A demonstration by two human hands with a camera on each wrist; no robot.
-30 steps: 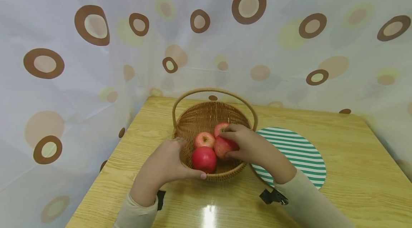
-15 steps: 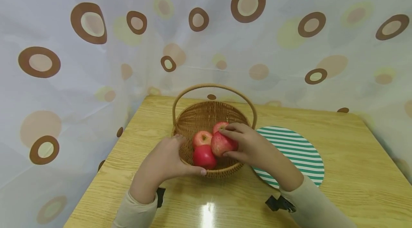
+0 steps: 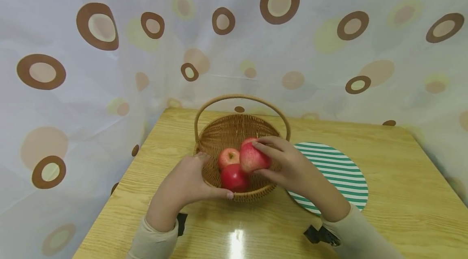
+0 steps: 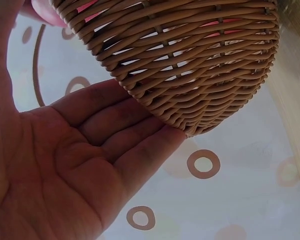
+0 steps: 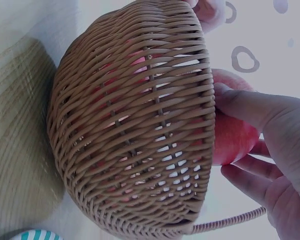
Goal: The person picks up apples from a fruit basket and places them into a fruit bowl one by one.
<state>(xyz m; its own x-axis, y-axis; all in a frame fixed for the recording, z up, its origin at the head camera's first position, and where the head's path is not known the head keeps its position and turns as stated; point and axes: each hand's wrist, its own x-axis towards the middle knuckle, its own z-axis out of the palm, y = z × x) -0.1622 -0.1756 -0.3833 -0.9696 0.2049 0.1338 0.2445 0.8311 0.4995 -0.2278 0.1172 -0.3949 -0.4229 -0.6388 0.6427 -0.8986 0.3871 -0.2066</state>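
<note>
My right hand [image 3: 283, 161] holds a red-yellow apple [image 3: 252, 158] between thumb and fingers, over the right part of a wicker basket [image 3: 212, 133]. In the right wrist view this apple [image 5: 235, 137] shows just past the rim. Below it lie a deep-red apple [image 3: 235, 178] and a paler apple [image 3: 228, 156] with its stem end up. Another apple [image 3: 248, 140] is mostly hidden behind the held one. My left hand [image 3: 183, 188] rests at the basket's left front rim, thumb along the front. Its extended fingers [image 4: 135, 132] reach the rim in the left wrist view, fingertips hidden there.
An arched handle [image 3: 241, 96] rises over the basket. To its right, a round green-and-white striped mat [image 3: 338, 169] lies on the wooden table [image 3: 409, 194]. A white curtain with brown rings [image 3: 256, 56] hangs behind and to the left.
My right hand has lifted the held apple slightly up and away from the other apples. The deep-red apple has shifted a little to the right. My left hand stays at the rim.
</note>
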